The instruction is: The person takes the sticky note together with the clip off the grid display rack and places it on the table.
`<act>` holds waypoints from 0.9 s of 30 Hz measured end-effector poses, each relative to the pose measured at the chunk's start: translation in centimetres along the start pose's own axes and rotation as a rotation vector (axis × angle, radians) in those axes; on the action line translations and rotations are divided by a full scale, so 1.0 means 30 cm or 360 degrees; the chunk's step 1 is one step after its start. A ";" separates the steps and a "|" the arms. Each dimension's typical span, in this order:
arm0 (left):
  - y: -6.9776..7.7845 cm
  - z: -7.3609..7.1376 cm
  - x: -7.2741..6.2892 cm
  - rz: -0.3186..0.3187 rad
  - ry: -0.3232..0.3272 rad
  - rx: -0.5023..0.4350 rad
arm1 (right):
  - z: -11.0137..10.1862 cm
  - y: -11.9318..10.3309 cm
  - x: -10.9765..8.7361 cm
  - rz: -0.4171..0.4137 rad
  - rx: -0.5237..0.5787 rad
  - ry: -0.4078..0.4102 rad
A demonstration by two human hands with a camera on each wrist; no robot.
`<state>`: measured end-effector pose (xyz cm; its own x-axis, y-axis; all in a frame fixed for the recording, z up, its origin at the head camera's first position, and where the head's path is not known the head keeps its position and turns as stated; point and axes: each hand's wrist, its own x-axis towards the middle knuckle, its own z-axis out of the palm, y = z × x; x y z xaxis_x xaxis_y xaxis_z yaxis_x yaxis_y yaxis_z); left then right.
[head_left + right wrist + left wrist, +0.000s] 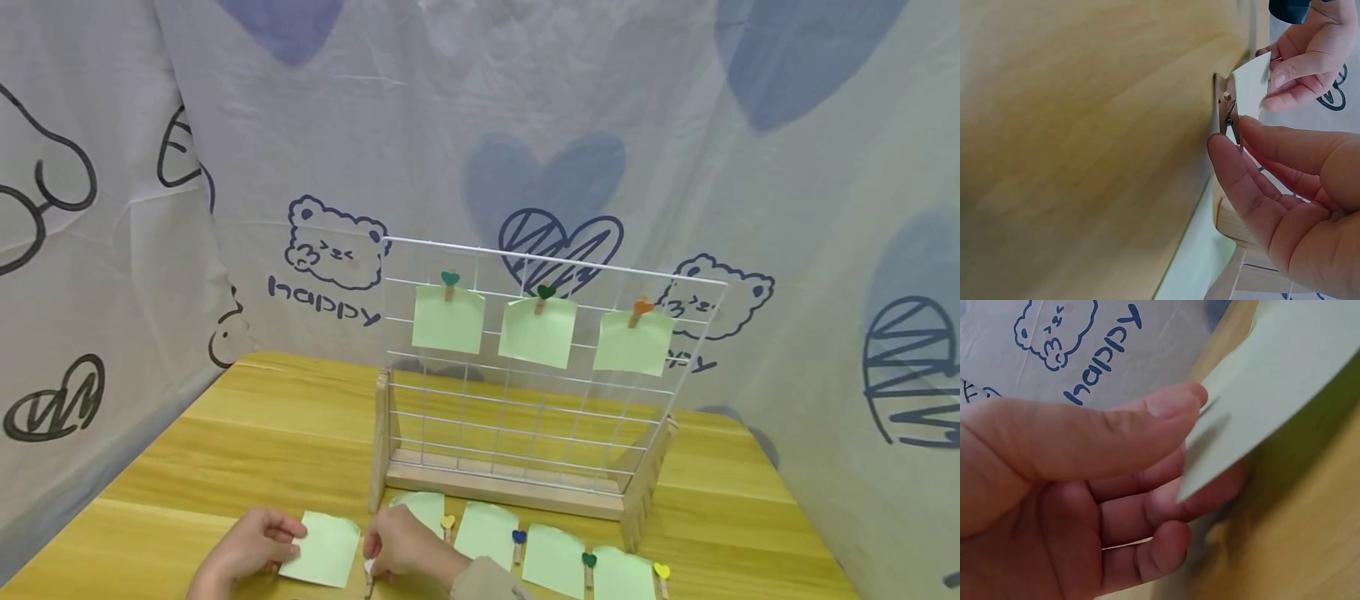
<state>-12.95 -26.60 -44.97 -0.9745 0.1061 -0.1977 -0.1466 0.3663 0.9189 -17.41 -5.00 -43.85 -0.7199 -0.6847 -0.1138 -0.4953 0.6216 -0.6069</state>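
My left hand point(251, 546) pinches the left edge of a pale green paper note point(324, 550) between thumb and fingers. In the left wrist view the note point(1272, 381) tilts up off the wood. Just right of it, my right hand point(408, 546) pinches a small wooden clothespin point(368, 579) with a white top. The right wrist view shows thumb and fingertip on the ends of the clothespin point(1227, 106), close beside the note point(1252, 84); whether they touch I cannot tell. A white wire grid rack point(525, 400) on wooden feet stands behind the hands.
Three green notes hang on the grid by heart-topped clothespins, among them the middle note point(537, 332). Several more notes, such as this one point(555, 558), lie in a row at the right, with heart clothespins like the blue one point(518, 546) between them. A printed curtain point(420, 167) surrounds the wooden table point(285, 417).
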 end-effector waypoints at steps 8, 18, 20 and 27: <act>0.012 0.006 0.002 -0.0136 0.0082 0.0080 | 0.000 0.007 -0.007 0.0039 0.0007 -0.0010; 0.017 -0.001 0.000 -0.0134 0.0148 0.0141 | -0.065 0.023 -0.023 -0.0054 0.0051 0.0033; 0.024 0.003 0.007 -0.0168 0.0201 0.0150 | -0.086 0.022 -0.025 -0.0058 -0.0001 0.0046; 0.060 0.015 0.023 -0.0111 0.0311 0.0165 | -0.157 0.024 -0.037 -0.0041 0.0004 0.0060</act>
<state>-13.80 -25.44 -43.62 -0.9785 -0.1003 -0.1802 -0.2062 0.4604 0.8634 -19.26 -1.99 -40.45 -0.7248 -0.6855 -0.0685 -0.5127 0.6031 -0.6111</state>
